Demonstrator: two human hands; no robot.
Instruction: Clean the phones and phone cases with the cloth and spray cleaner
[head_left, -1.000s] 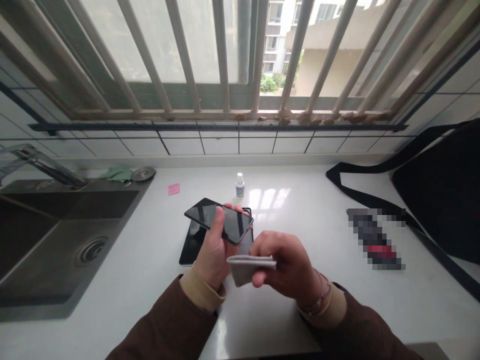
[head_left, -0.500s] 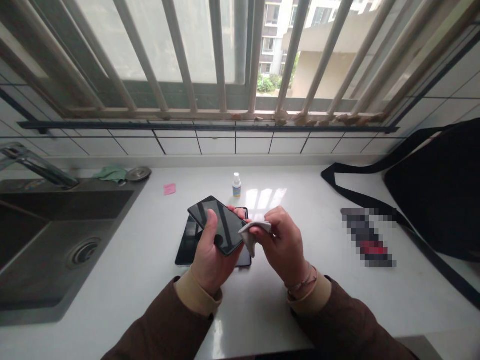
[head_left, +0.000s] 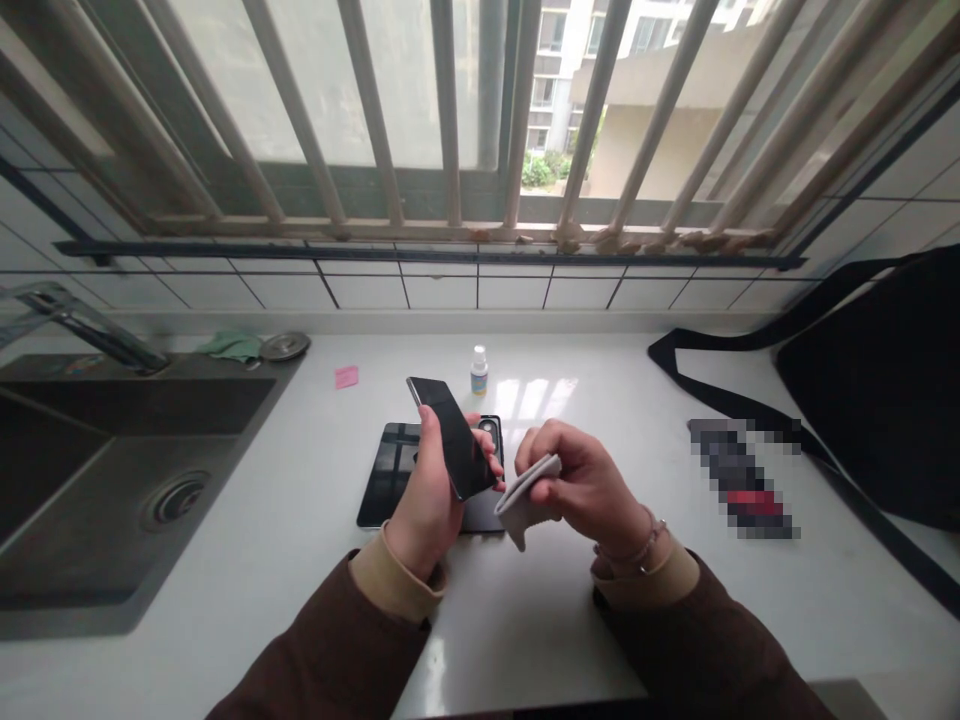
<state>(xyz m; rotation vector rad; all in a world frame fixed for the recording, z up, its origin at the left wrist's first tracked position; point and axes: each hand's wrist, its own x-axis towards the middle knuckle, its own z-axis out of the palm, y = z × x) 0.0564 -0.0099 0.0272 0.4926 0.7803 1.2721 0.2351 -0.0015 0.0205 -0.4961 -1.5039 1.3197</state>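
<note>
The black smartphone (head_left: 454, 438) stands tilted on its long edge in your left hand (head_left: 427, 495), held in the air above the middle of the table (head_left: 525, 640), nearer its back edge than its front. Your left grip is clamped on it, with the thumb on one face and the fingers behind. Your right hand (head_left: 585, 480) has its grip pinched together on a folded grey cloth (head_left: 529, 495), which sits just beside the smartphone's lower edge; you can't tell whether they touch.

Under both hands lies a flat black device (head_left: 394, 475) with a camera module at one corner. Behind it stand a small white dropper bottle (head_left: 479, 371) and, further left, a pink sticky note (head_left: 346, 376). The steel sink (head_left: 247, 372) takes up the table's left side, with its faucet (head_left: 82, 320) at the back, and a green rag (head_left: 232, 346) and a round metal drain cover (head_left: 285, 346) lie at its rear corner. Toward the right edge are a pixelated, unreadable object (head_left: 742, 478) and a black bag (head_left: 862, 400) with its strap (head_left: 720, 385) spread on the table.
</note>
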